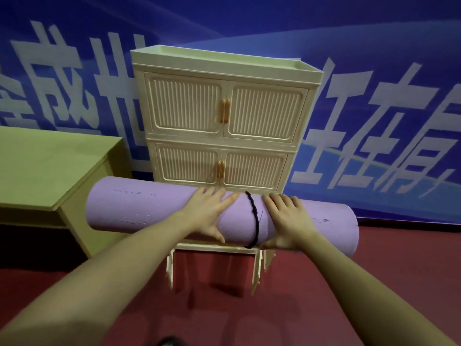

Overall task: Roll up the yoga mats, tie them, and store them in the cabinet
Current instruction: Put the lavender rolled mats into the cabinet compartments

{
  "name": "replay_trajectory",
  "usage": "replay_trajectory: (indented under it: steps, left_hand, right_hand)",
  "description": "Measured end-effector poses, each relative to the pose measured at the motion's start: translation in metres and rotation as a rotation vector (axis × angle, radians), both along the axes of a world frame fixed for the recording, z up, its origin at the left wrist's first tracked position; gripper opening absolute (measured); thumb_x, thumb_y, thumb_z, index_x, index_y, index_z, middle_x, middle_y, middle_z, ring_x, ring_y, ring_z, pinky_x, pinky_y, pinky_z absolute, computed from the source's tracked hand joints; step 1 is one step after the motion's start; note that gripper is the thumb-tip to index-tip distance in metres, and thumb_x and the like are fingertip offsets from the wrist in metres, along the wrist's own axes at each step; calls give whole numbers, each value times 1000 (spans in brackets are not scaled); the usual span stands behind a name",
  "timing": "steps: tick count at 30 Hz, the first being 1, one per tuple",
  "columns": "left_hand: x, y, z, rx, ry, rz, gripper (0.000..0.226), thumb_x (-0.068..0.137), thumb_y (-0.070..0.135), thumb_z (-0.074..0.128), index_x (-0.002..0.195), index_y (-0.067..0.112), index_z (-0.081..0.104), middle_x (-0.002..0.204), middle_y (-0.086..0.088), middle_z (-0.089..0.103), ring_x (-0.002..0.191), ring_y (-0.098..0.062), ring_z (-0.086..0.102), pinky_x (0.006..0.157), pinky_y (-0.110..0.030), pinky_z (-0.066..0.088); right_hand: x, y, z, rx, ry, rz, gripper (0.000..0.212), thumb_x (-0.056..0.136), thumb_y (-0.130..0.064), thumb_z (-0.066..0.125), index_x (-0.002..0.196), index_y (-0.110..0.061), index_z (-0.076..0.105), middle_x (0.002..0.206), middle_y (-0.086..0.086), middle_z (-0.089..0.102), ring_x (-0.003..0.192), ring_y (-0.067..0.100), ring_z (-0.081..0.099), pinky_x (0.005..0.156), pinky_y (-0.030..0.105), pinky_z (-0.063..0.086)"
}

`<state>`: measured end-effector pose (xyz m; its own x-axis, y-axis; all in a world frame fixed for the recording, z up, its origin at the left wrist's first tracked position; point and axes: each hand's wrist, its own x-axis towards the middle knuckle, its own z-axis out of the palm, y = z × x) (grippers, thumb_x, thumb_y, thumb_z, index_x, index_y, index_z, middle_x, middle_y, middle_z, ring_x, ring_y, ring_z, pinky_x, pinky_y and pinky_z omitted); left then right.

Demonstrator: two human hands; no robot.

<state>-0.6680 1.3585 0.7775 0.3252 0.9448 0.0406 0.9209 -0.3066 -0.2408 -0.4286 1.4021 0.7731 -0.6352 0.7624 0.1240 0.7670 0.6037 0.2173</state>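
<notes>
A rolled purple yoga mat (139, 208) is held level in the air in front of a cream cabinet (189, 108). A black cord (255, 218) is tied round the roll near its middle. My left hand (207, 213) grips the roll just left of the cord, fingers over the top and thumb underneath. My right hand (287, 221) grips it just right of the cord in the same way. The cabinet's upper two pairs of ribbed doors are shut. Below the mat, its bottom compartment (214, 268) stands open with the doors swung outward.
A light green wooden table (50, 171) stands to the left, its corner close to the mat's left end. Behind the cabinet hangs a blue banner wall (374, 71) with large white characters. The floor is red carpet (324, 308).
</notes>
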Motion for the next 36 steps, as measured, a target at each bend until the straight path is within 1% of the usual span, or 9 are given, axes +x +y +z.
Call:
replay_trajectory:
  steps: [5, 12, 20, 23, 27, 30, 32, 34, 36]
  left_hand:
    - [-58, 77, -16, -50, 17, -111, 126, 56, 79, 65, 152, 21, 8, 146, -11, 33, 125, -30, 37, 105, -39, 29]
    - [-102, 150, -50, -145, 6, -288, 125, 56, 78, 66, 152, 22, 8, 149, -13, 29, 131, -31, 33, 108, -39, 23]
    - [-79, 203, -105, -280, -8, -498, 127, 47, 78, 69, 150, 19, 24, 138, -16, 45, 115, -35, 48, 98, -41, 39]
    - [-65, 218, -130, -345, 16, -557, 125, 53, 77, 68, 152, 20, 18, 144, -15, 38, 124, -34, 41, 103, -42, 32]
    - [-50, 234, -172, -402, 2, -596, 124, 52, 78, 69, 151, 20, 21, 143, -16, 40, 123, -35, 45, 102, -43, 33]
    - [-41, 244, -205, -482, 57, -614, 122, 63, 76, 64, 153, 21, 3, 153, -14, 22, 134, -33, 29, 110, -42, 21]
    - [-35, 250, -222, -507, 88, -614, 121, 64, 77, 62, 153, 22, 0, 155, -14, 18, 136, -33, 25, 111, -41, 18]
    - [-31, 256, -239, -491, 73, -623, 123, 60, 78, 64, 153, 20, 8, 151, -16, 26, 132, -35, 33, 108, -43, 24]
    - [-30, 259, -258, -455, 64, -634, 127, 47, 83, 66, 148, 16, 27, 134, -20, 49, 112, -37, 53, 94, -45, 42]
  right_hand:
    - [-54, 53, -23, -27, 35, -94, 120, 39, -85, 47, 128, -4, 50, 117, 10, 57, 99, 34, 57, 85, 48, 46]
    - [-99, 79, -57, -128, 41, -265, 118, 40, -82, 62, 127, -3, 51, 118, 11, 58, 97, 34, 56, 79, 46, 46]
    - [-84, 81, -109, -283, 73, -481, 117, 43, -86, 57, 128, -5, 48, 117, 10, 58, 94, 34, 56, 76, 45, 44]
    - [-75, 83, -135, -325, 106, -520, 116, 44, -87, 57, 128, -7, 49, 117, 9, 58, 92, 33, 56, 75, 44, 45]
    - [-65, 87, -175, -386, 141, -559, 113, 48, -86, 56, 126, -4, 52, 115, 11, 59, 89, 35, 57, 73, 43, 44]
    - [-60, 90, -206, -428, 147, -587, 112, 51, -87, 53, 125, -3, 55, 115, 12, 60, 92, 36, 58, 75, 44, 44]
    - [-57, 93, -225, -449, 137, -603, 111, 52, -87, 51, 125, -4, 55, 115, 12, 60, 95, 37, 58, 76, 44, 44]
    - [-54, 98, -243, -458, 126, -616, 110, 53, -86, 48, 126, -3, 55, 115, 13, 60, 96, 37, 58, 76, 44, 44]
    - [-51, 101, -258, -450, 126, -621, 110, 54, -86, 46, 126, -2, 55, 116, 14, 60, 96, 37, 57, 76, 44, 44]
